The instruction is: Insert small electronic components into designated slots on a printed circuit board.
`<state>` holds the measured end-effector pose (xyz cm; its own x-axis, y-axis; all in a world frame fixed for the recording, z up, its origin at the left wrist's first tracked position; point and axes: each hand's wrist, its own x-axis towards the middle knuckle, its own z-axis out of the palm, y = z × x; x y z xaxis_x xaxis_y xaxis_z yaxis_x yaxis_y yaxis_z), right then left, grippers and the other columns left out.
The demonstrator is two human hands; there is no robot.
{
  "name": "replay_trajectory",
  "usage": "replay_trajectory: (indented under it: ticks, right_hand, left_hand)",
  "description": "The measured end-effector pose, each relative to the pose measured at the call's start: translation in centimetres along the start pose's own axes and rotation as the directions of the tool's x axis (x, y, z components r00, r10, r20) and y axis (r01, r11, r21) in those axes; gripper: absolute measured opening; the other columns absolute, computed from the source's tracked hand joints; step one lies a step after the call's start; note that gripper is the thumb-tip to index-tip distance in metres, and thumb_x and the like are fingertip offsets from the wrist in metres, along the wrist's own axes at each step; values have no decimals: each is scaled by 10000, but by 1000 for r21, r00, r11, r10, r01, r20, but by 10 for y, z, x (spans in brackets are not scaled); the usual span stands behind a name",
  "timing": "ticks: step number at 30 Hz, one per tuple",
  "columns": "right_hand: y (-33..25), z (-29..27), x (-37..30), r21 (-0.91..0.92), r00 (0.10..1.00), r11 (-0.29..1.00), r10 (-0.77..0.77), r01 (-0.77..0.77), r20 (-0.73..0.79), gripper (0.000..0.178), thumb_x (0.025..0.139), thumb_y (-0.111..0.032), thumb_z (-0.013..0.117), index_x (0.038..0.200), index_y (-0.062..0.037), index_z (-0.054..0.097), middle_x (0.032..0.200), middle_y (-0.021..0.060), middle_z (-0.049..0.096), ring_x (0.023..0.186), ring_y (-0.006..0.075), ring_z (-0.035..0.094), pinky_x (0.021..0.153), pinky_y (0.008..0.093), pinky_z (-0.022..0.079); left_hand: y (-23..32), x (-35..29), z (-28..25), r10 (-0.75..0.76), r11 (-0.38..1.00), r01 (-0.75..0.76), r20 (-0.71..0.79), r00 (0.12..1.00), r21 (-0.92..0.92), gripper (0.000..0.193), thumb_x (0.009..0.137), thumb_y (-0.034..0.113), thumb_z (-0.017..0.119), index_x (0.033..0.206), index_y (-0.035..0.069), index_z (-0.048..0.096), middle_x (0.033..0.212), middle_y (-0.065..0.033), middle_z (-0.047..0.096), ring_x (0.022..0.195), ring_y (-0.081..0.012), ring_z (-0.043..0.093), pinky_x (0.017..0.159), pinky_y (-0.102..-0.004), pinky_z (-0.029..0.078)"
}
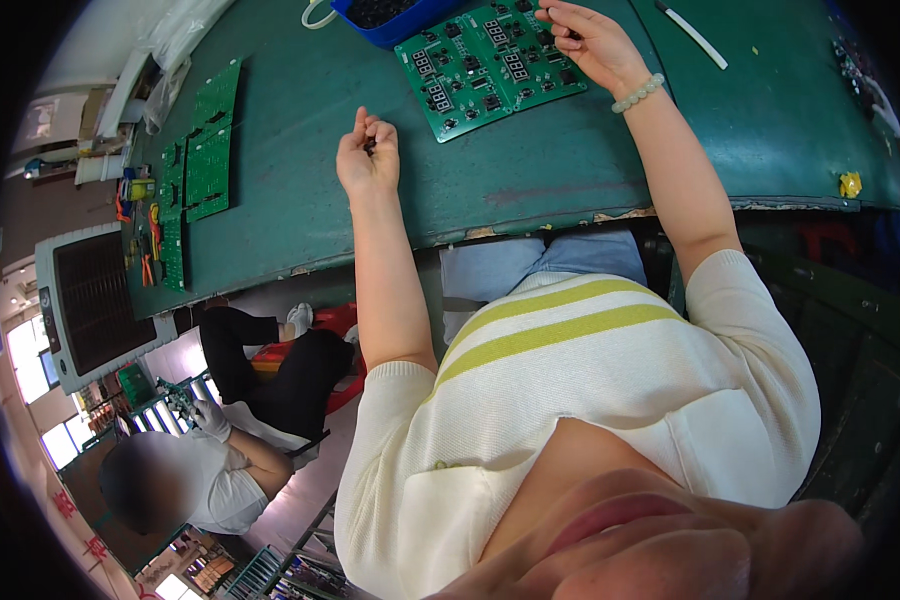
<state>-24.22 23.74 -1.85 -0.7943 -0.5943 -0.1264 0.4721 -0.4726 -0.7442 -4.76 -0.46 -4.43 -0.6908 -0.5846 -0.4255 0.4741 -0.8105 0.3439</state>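
Left hand (pixel 368 160), curled, holds black bits (pixel 371 146) beside a green board (pixel 482 78); right hand (pixel 598 48), near its edge, holds a dark bit (pixel 574 36).

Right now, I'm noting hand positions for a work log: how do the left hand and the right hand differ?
The left hand is over the bare green table; the right hand is at the circuit board's right edge. The right hand wears a beaded bracelet at the wrist; the left hand wears none. Both hold something small and dark.
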Motion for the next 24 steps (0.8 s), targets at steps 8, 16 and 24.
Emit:
replay_trajectory:
  ticks: [8, 16, 24]
  right_hand:
    - [-7, -19, -7, -901, 930, 249, 7, 355, 368, 175, 778, -119, 659, 924, -22, 669, 773, 25, 619, 694, 82, 551, 633, 226, 442]
    - [-3, -23, -2, -851, 928, 425, 64, 308, 367, 188, 818, -109, 589, 980, -27, 641, 788, 18, 636, 710, 56, 540, 610, 204, 419]
    - [-10, -39, 8, -600, 979, 799, 149, -36, 139, 200, 819, -129, 611, 986, -22, 638, 814, 22, 645, 636, 34, 487, 534, 197, 387]
  left_hand:
    - [-29, -10, -2, -84, 918, -2, 199, 976, 397, 196, 904, 165, 528, 977, -16, 530, 765, -82, 540, 561, -74, 398, 456, -198, 333]
    - [-34, -30, 13, -103, 892, 16, 168, 980, 452, 168, 858, 66, 573, 983, -46, 574, 787, -66, 562, 632, -102, 481, 478, -194, 361]
    - [-42, -36, 7, 22, 666, -109, 127, 992, 738, 208, 761, 86, 702, 904, -17, 592, 648, 2, 519, 495, -51, 409, 426, -185, 303]
